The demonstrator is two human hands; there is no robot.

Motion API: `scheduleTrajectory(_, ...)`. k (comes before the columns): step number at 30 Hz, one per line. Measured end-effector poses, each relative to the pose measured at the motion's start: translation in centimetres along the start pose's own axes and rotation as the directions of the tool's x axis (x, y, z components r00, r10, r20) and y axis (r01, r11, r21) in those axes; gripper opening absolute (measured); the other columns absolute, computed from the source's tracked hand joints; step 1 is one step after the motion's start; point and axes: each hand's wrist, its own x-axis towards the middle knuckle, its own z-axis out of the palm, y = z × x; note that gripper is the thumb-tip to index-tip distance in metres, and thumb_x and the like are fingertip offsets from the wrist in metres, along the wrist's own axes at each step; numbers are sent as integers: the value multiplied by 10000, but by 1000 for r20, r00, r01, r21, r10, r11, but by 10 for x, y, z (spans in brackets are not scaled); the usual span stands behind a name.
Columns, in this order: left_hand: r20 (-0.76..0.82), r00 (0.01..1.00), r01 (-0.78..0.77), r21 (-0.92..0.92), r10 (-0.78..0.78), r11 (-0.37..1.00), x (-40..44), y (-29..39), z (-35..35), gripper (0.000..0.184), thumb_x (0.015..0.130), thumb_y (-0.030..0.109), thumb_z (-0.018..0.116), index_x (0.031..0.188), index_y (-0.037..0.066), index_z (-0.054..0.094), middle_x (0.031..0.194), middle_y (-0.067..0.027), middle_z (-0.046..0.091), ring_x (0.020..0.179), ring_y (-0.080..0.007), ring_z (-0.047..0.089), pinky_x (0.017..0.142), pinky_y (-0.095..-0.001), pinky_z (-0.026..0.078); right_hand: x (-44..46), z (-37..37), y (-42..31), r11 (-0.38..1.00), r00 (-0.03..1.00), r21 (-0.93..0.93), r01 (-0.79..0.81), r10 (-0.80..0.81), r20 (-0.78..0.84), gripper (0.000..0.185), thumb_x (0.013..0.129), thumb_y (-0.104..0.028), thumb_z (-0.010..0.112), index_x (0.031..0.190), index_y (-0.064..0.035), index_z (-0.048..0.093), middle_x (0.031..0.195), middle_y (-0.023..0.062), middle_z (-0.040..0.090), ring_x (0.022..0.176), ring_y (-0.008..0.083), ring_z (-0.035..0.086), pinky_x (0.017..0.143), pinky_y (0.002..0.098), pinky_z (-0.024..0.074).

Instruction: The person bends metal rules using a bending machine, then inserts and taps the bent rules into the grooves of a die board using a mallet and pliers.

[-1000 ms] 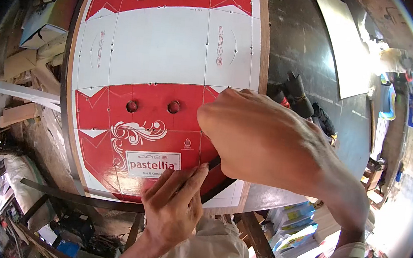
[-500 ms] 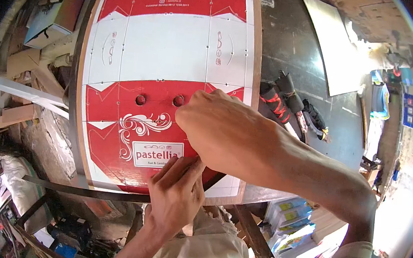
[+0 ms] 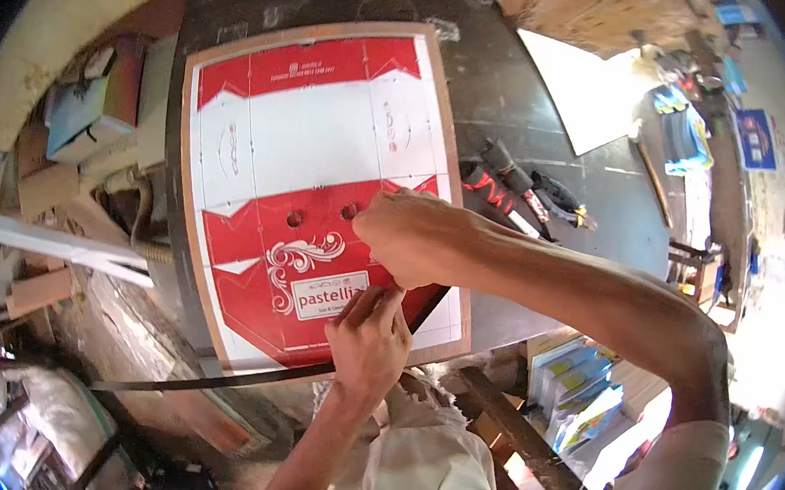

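A flat board (image 3: 190, 169) lies on the dark table, covered with a red and white printed box layout (image 3: 298, 146) marked "pastellia". My left hand (image 3: 370, 337) is closed over the layout's lower part, beside the white label. A long, thin dark strip (image 3: 209, 381) runs in from the left along the board's near edge and passes behind this hand, which appears to grip it. Above it, my right hand (image 3: 407, 237) is closed just right of two round holes (image 3: 295, 220). Its fingertips are turned away, so what it holds is hidden.
Dark-handled tools with red wrapping (image 3: 492, 193) lie right of the board. A white sheet (image 3: 578, 88) is at the back right. Boxes (image 3: 93, 112) and a white bar (image 3: 57, 244) stand at the left. Stacked packets (image 3: 572, 390) sit below the table's right side.
My view has tilted and shifted, so the board appears turned and lower. Both hands stay closed at about the same places on the layout.
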Motion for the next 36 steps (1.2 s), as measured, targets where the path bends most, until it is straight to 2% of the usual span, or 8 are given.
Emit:
scheduleTrajectory(5, 55, 997, 59, 22, -60, 998, 0, 1, -2, 269, 753, -28, 694, 1010, 36, 739, 818, -84, 676, 720, -261, 684, 615, -357, 558, -29, -28, -15, 979, 908, -199, 53, 36, 417, 169, 659, -57, 746, 779, 56, 705, 797, 252, 705, 830, 395, 730, 691, 477, 597)
scheduleTrajectory(9, -13, 1000, -7, 16, 7, 1000, 1, 0, 0, 286, 762, -25, 688, 1033, 43, 750, 838, -102, 697, 744, -295, 691, 679, -396, 574, -17, 4, 71, 993, 870, -85, -83, 31, -491, 199, 714, -173, 757, 765, 14, 715, 679, 212, 663, 679, 377, 683, 671, 438, 576)
scheduleTrajectory(11, -27, 998, -65, -9, 65, 998, -1, -6, 2, 237, 762, -36, 670, 964, 63, 744, 851, -131, 708, 767, -327, 696, 715, -402, 573, -34, -20, 47, 956, 888, 143, -256, 291, -355, 521, 789, -450, 769, 1028, 5, 685, 1059, 251, 670, 908, 362, 672, 838, 510, 527)
scheduleTrajectory(15, 235, 966, 142, -116, -112, 983, 16, -3, -28, 277, 852, 132, 760, 1085, -17, 745, 1060, -225, 734, 961, -351, 718, 868, -403, 566, -29, 81, 73, 702, 668, -521, -486, -86, -740, 313, 800, -332, 752, 923, -63, 649, 1113, 174, 617, 970, 332, 648, 876, 542, 495)
scheduleTrajectory(17, 129, 963, -219, -142, 238, 965, 10, -11, -33, 529, 851, 190, 771, 1283, -76, 621, 1269, -261, 652, 1165, -359, 646, 1016, -426, 502, -105, 53, 30, 961, 508, 265, 75, 192, -840, 153, 737, -120, 669, 632, -80, 565, 625, 93, 571, 711, 243, 626, 666, 451, 508)
scheduleTrajectory(19, 169, 960, -203, -118, 221, 972, 6, 38, -72, 525, 862, 255, 791, 1343, 117, 630, 1354, -157, 631, 1229, -267, 605, 1040, -405, 467, -201, 48, -9, 887, 655, 408, -216, 442, -613, 81, 741, -120, 641, 679, -74, 618, 637, 111, 579, 723, 278, 635, 657, 435, 505)
scheduleTrajectory(25, 830, 508, -189, -155, 231, 970, -2, 90, -63, 498, 885, 238, 757, 1350, 125, 618, 1316, -166, 638, 1192, -240, 621, 1041, -378, 470, -320, 254, -42, 623, 751, 743, -245, 607, -261, 171, 826, -258, 672, 877, -95, 677, 851, 116, 688, 805, 308, 665, 683, 457, 516)
scheduleTrajectory(36, 983, -150, -421, -162, 108, 892, -9, 187, 27, 419, 840, 166, 755, 1239, 69, 673, 1133, -163, 729, 1008, -246, 715, 893, -387, 563, -444, 311, -25, 441, 875, 886, 142, 363, -321, 234, 783, -250, 725, 860, -30, 749, 779, 96, 729, 698, 209, 677, 654, 365, 514)
